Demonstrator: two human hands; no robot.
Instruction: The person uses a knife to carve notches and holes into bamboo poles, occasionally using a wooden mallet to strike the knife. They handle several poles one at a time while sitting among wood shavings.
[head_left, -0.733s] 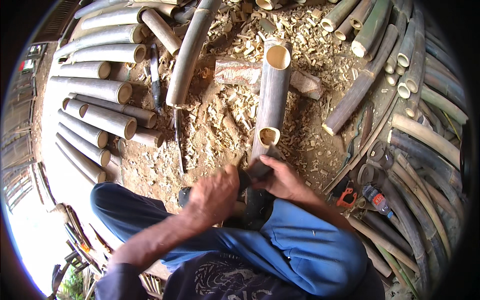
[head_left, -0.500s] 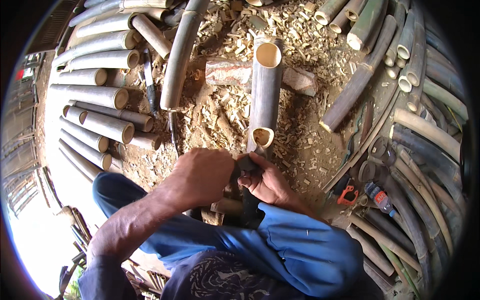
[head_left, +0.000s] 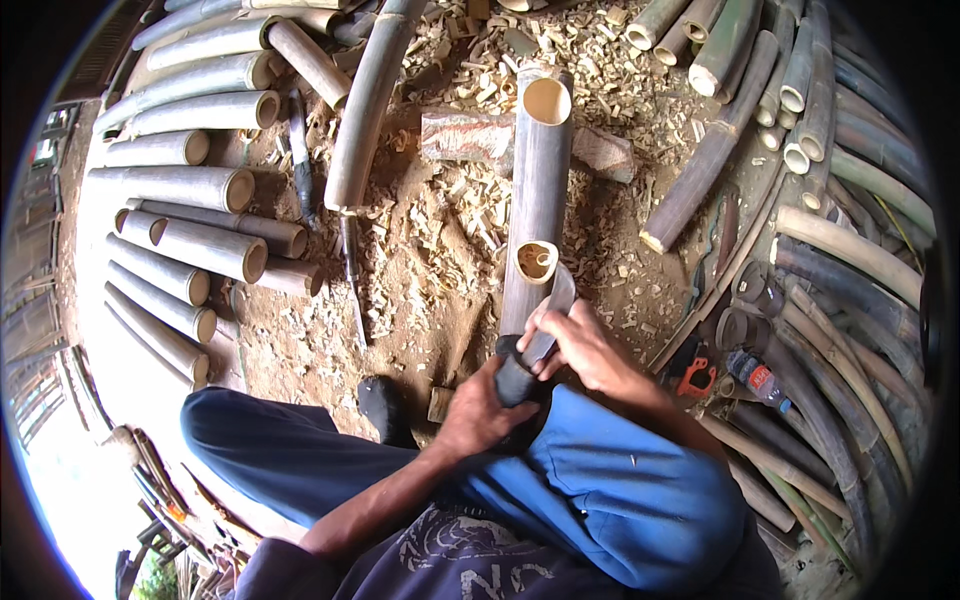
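your left hand (head_left: pixel 476 412) is wrapped around the black handle (head_left: pixel 513 380) of a broad-bladed knife, and your right hand (head_left: pixel 583 350) is clamped on its blade (head_left: pixel 562 292), with the tip angled up beside the lower opening of the bamboo tube (head_left: pixel 540 185). that tube runs away from your lap and lies across a wood block (head_left: pixel 468 138); its near end is hidden under your hands. whether your right fingers bear on the sharp edge, you can't tell from here, and that is the main worry: if the handle twists or jerks in your left palm, the blade could slide through those fingers. a slack pinch could also let the knife drop toward your right thigh (head_left: pixel 630 490), which sits just below. a slip forward might nick the rim of the opening. the tube itself looks unclamped, so a knock could roll it on the block. the wood chips (head_left: pixel 478 205) around it look loose, giving poor footing for anything set on them.
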